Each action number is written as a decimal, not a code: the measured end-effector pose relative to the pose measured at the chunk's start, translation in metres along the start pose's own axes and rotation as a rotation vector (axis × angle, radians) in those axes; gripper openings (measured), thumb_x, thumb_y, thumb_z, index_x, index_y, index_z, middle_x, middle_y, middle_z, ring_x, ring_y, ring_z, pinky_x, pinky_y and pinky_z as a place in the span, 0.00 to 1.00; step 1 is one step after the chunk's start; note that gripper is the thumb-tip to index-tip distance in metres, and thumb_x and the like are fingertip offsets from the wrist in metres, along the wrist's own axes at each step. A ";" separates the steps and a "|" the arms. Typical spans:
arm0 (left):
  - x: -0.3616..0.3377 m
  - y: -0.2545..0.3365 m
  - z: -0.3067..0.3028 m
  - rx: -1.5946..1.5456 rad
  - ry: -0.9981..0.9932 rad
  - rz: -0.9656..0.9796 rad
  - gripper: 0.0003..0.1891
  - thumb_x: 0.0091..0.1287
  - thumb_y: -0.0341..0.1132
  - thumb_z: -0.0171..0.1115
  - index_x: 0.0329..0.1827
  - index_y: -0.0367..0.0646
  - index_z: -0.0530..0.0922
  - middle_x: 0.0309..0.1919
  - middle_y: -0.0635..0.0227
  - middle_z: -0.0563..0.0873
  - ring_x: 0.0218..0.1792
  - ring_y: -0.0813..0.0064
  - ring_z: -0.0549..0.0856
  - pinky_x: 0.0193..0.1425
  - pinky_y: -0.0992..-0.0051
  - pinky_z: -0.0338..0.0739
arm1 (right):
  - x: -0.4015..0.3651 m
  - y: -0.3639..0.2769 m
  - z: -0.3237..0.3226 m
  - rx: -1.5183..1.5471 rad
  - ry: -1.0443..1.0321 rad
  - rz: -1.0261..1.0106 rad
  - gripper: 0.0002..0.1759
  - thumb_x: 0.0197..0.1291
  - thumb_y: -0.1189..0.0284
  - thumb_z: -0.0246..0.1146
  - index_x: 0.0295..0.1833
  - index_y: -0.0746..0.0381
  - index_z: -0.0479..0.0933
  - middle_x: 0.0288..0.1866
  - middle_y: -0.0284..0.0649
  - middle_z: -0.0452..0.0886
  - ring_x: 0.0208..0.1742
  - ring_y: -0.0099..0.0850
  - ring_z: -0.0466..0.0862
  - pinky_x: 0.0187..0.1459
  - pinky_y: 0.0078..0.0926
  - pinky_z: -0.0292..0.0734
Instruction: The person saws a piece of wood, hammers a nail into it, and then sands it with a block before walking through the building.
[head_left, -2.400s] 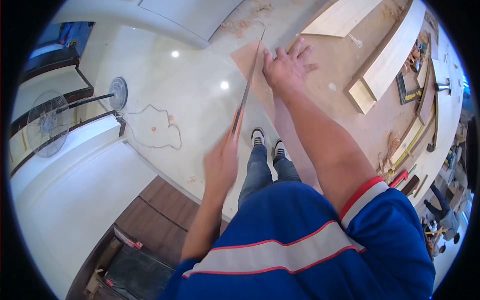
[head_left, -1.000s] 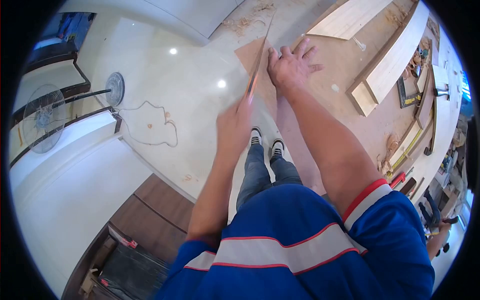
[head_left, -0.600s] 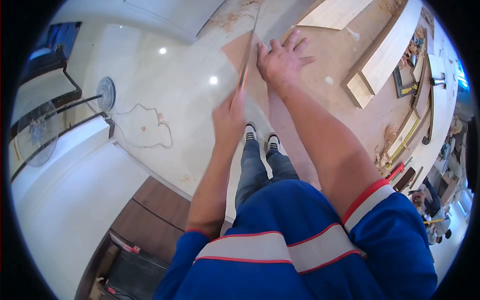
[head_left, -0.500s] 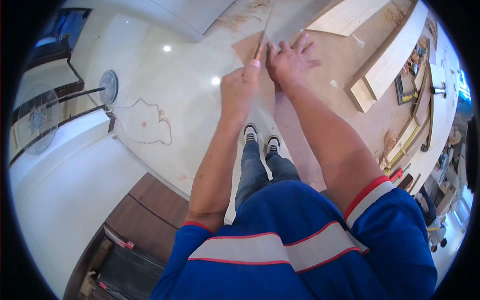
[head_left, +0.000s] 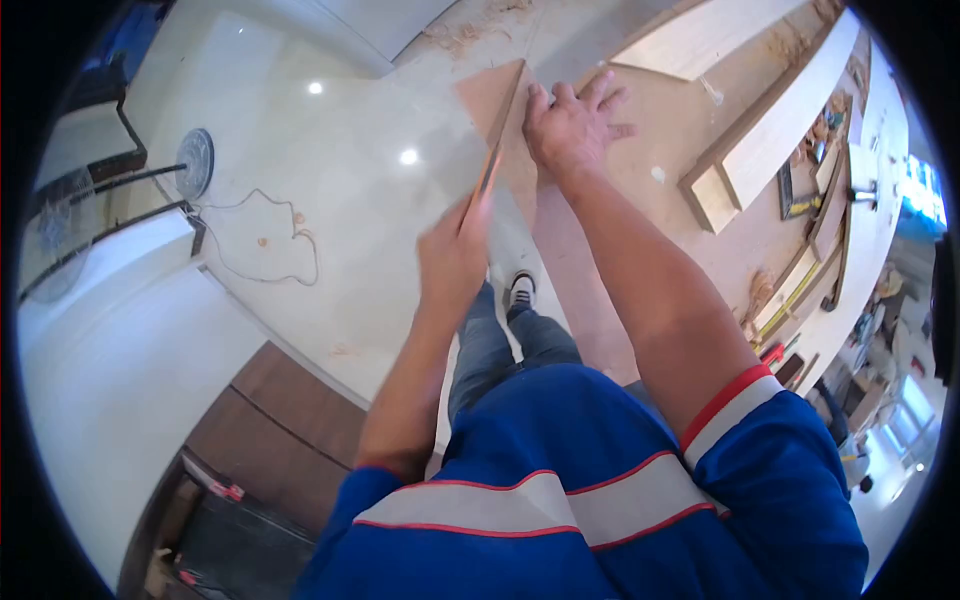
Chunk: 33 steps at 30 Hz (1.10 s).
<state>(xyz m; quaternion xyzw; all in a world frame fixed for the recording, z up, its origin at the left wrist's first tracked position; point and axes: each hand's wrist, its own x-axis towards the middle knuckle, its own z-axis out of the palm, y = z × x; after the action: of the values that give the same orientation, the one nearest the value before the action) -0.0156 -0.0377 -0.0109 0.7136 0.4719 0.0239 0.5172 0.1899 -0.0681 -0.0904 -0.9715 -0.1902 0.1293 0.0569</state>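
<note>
One worktop (head_left: 650, 205) supports right hand (head_left: 570, 132); left hand (head_left: 455, 248) grips one saw (head_left: 494, 158).

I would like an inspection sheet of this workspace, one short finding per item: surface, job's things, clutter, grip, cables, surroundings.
Surface: brown board, pale wooden pieces lying on it.
Job's things: saw, blade near the board's far corner; cutting contact unclear.
Clutter: curled shavings at right.
Grip: left hand closed on the saw; right hand palm down on the board.
Cables: thin cord looped on the floor.
Surroundings: standing fan at left.
</note>
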 end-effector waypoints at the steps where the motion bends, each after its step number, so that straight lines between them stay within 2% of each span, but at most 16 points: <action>1: 0.046 -0.010 0.023 0.032 0.186 0.409 0.27 0.80 0.52 0.57 0.38 0.30 0.82 0.22 0.52 0.78 0.23 0.65 0.79 0.32 0.59 0.76 | 0.000 -0.003 0.002 -0.006 0.019 0.012 0.33 0.77 0.42 0.47 0.72 0.49 0.80 0.91 0.60 0.44 0.89 0.68 0.41 0.76 0.88 0.39; 2: 0.061 0.030 0.013 -0.078 0.036 0.109 0.31 0.79 0.54 0.58 0.34 0.28 0.83 0.18 0.55 0.78 0.20 0.67 0.81 0.30 0.60 0.76 | 0.000 -0.003 0.005 -0.010 0.033 0.018 0.33 0.77 0.41 0.47 0.72 0.48 0.81 0.91 0.59 0.44 0.89 0.68 0.41 0.76 0.88 0.39; 7: 0.095 0.055 0.013 -0.031 -0.108 0.026 0.31 0.78 0.55 0.58 0.34 0.28 0.84 0.22 0.50 0.84 0.25 0.58 0.87 0.32 0.62 0.80 | 0.001 -0.003 0.009 0.011 0.072 -0.013 0.34 0.77 0.39 0.46 0.71 0.47 0.82 0.91 0.57 0.45 0.89 0.67 0.43 0.75 0.89 0.41; 10: 0.052 0.008 0.018 0.026 0.054 0.234 0.27 0.78 0.52 0.59 0.47 0.30 0.86 0.30 0.48 0.88 0.34 0.56 0.90 0.41 0.61 0.83 | 0.003 -0.003 0.010 0.010 0.053 0.008 0.36 0.77 0.39 0.44 0.71 0.48 0.82 0.91 0.59 0.45 0.89 0.68 0.43 0.76 0.89 0.41; 14: -0.095 -0.040 -0.041 -0.152 -0.081 -0.135 0.26 0.75 0.43 0.66 0.68 0.32 0.80 0.43 0.44 0.91 0.44 0.57 0.93 0.51 0.65 0.85 | 0.000 -0.004 0.009 0.018 0.060 -0.016 0.36 0.78 0.39 0.43 0.73 0.48 0.81 0.91 0.61 0.45 0.89 0.68 0.42 0.75 0.89 0.42; 15: -0.138 -0.076 -0.044 -0.075 0.066 0.106 0.25 0.73 0.42 0.67 0.71 0.43 0.80 0.43 0.51 0.92 0.44 0.53 0.94 0.46 0.62 0.87 | 0.003 -0.005 0.012 -0.006 0.061 -0.011 0.36 0.78 0.38 0.42 0.74 0.47 0.80 0.91 0.60 0.46 0.89 0.68 0.42 0.75 0.90 0.43; 17: -0.201 -0.096 -0.073 -0.018 0.111 0.181 0.25 0.71 0.40 0.69 0.70 0.41 0.81 0.44 0.51 0.93 0.44 0.54 0.94 0.45 0.64 0.88 | 0.000 -0.002 0.018 -0.020 0.061 0.007 0.36 0.78 0.38 0.42 0.74 0.47 0.80 0.91 0.60 0.45 0.89 0.69 0.42 0.74 0.90 0.43; 19: -0.191 -0.092 -0.065 -0.060 0.132 0.160 0.25 0.71 0.40 0.70 0.69 0.41 0.83 0.43 0.50 0.93 0.42 0.53 0.94 0.44 0.63 0.88 | 0.001 -0.005 0.018 0.010 0.080 0.001 0.36 0.78 0.40 0.42 0.73 0.50 0.81 0.91 0.62 0.43 0.89 0.69 0.40 0.75 0.89 0.40; 21: -0.137 -0.081 -0.037 -0.130 0.120 0.069 0.25 0.72 0.43 0.69 0.68 0.40 0.83 0.41 0.50 0.92 0.40 0.52 0.94 0.43 0.62 0.87 | 0.003 -0.005 0.017 -0.001 0.063 -0.007 0.36 0.78 0.40 0.42 0.73 0.49 0.80 0.91 0.62 0.43 0.89 0.69 0.40 0.75 0.89 0.41; 22: -0.091 -0.079 -0.017 -0.136 -0.008 0.003 0.20 0.76 0.39 0.65 0.66 0.38 0.83 0.40 0.51 0.91 0.40 0.61 0.94 0.45 0.64 0.86 | 0.002 -0.004 0.016 -0.004 0.059 -0.007 0.36 0.78 0.40 0.42 0.74 0.49 0.80 0.91 0.62 0.43 0.89 0.69 0.40 0.74 0.90 0.41; 24: 0.004 -0.047 0.021 -0.059 0.123 0.241 0.19 0.78 0.49 0.61 0.56 0.43 0.86 0.36 0.50 0.89 0.35 0.46 0.88 0.36 0.59 0.82 | 0.003 -0.005 0.013 0.002 0.063 -0.014 0.36 0.79 0.40 0.42 0.74 0.48 0.80 0.91 0.62 0.43 0.89 0.69 0.40 0.74 0.90 0.42; 28: 0.046 0.001 0.017 -0.010 0.034 0.152 0.23 0.76 0.55 0.60 0.52 0.43 0.87 0.38 0.50 0.90 0.38 0.44 0.89 0.40 0.55 0.82 | 0.002 -0.001 0.017 0.002 0.075 -0.027 0.36 0.79 0.39 0.41 0.73 0.47 0.80 0.91 0.62 0.43 0.89 0.70 0.39 0.73 0.91 0.42; 30: -0.006 -0.016 0.000 -0.131 0.038 0.075 0.21 0.77 0.52 0.60 0.54 0.43 0.87 0.39 0.50 0.90 0.38 0.45 0.89 0.40 0.56 0.83 | 0.005 -0.005 0.015 0.009 0.072 -0.038 0.36 0.79 0.39 0.40 0.74 0.48 0.80 0.91 0.63 0.43 0.89 0.70 0.39 0.74 0.91 0.42; 31: -0.038 -0.047 -0.006 -0.041 0.065 0.216 0.20 0.77 0.49 0.62 0.60 0.46 0.86 0.40 0.52 0.91 0.38 0.50 0.91 0.40 0.58 0.83 | 0.001 -0.001 0.015 0.004 0.058 -0.034 0.37 0.79 0.39 0.40 0.74 0.48 0.79 0.91 0.63 0.43 0.89 0.70 0.39 0.74 0.90 0.42; 32: -0.077 -0.046 -0.037 -0.208 -0.105 -0.140 0.22 0.75 0.44 0.65 0.66 0.43 0.84 0.41 0.53 0.92 0.40 0.56 0.93 0.44 0.60 0.86 | -0.002 -0.001 0.015 0.003 0.051 -0.030 0.37 0.79 0.39 0.40 0.74 0.48 0.79 0.91 0.63 0.43 0.89 0.70 0.39 0.74 0.90 0.42; 33: -0.119 -0.111 -0.027 0.135 0.118 0.391 0.25 0.74 0.40 0.67 0.70 0.36 0.81 0.45 0.51 0.93 0.45 0.59 0.95 0.52 0.64 0.88 | -0.001 -0.004 0.014 0.003 0.050 -0.028 0.37 0.79 0.39 0.40 0.74 0.49 0.79 0.91 0.63 0.43 0.89 0.71 0.39 0.74 0.90 0.42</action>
<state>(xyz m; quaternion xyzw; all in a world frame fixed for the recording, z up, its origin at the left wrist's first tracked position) -0.1677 -0.0996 -0.0288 0.8220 0.3546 0.1337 0.4251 0.1839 -0.0641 -0.1029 -0.9716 -0.2019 0.1046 0.0648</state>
